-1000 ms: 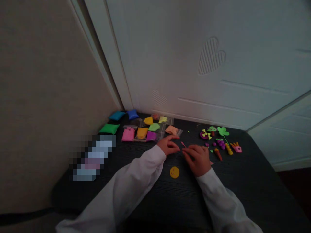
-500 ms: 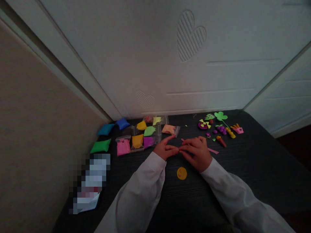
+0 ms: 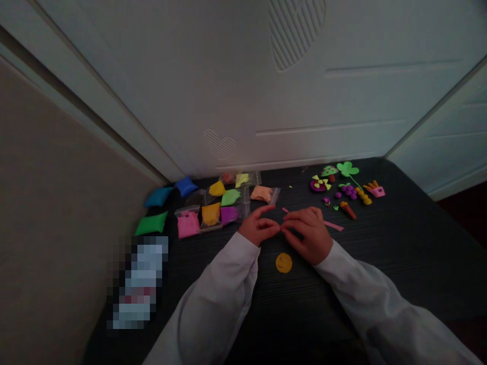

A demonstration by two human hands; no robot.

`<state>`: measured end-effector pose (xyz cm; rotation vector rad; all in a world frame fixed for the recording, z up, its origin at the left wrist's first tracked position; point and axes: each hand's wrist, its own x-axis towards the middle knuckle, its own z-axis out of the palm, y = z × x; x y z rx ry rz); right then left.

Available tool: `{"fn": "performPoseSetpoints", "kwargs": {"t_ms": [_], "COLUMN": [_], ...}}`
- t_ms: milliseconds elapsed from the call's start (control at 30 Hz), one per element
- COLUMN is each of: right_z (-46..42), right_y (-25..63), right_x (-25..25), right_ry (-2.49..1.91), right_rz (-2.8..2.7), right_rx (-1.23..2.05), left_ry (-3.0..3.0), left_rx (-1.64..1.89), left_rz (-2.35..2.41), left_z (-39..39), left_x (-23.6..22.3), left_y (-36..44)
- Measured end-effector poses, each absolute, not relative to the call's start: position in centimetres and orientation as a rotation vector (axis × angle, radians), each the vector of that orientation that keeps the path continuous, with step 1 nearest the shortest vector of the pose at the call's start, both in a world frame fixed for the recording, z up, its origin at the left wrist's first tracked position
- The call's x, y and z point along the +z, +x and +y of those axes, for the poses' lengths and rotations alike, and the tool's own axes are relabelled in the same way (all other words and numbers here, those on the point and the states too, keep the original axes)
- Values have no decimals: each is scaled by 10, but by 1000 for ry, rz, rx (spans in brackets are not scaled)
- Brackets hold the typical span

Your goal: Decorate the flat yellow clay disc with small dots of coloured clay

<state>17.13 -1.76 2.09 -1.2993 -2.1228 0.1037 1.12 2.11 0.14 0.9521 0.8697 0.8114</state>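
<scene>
My left hand (image 3: pixel 257 227) and my right hand (image 3: pixel 307 233) meet fingertip to fingertip just above the dark tabletop (image 3: pixel 399 253), both pinched on something too small to make out. A thin pink tool (image 3: pixel 330 224) lies under my right hand, its ends showing on both sides. A round yellow clay disc (image 3: pixel 283 263) with marks on it sits right in front of my hands.
Several small bags of coloured clay (image 3: pixel 213 205) lie to the left near the wall. Finished clay shapes (image 3: pixel 344 188) in green, purple, orange and pink sit at the back right. A blurred package (image 3: pixel 139 281) lies at the left edge. White panelled doors (image 3: pixel 266 91) stand behind.
The view has tilted down and swung. My hands came together from slightly apart, and their fingertips now touch. The clay disc has not moved.
</scene>
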Motion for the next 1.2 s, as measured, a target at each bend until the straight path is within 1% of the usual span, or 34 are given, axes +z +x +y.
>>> {"fn": "performPoseSetpoints", "kwargs": {"t_ms": [133, 767, 1033, 1200], "right_z": [-19, -19, -17, -16], "right_y": [170, 171, 172, 174], "right_x": [20, 22, 16, 16], "right_ry": [-1298, -1262, -1204, -1204], "right_rz": [-2112, -2116, -2103, -2090], "right_rx": [117, 224, 208, 187], "left_ry": [960, 1075, 1104, 1048], "left_rx": [772, 822, 792, 867], "left_rz": [848, 821, 753, 805], "left_z": [21, 19, 22, 17], "left_x": [3, 6, -1, 5], "left_y": [12, 9, 7, 10]}}
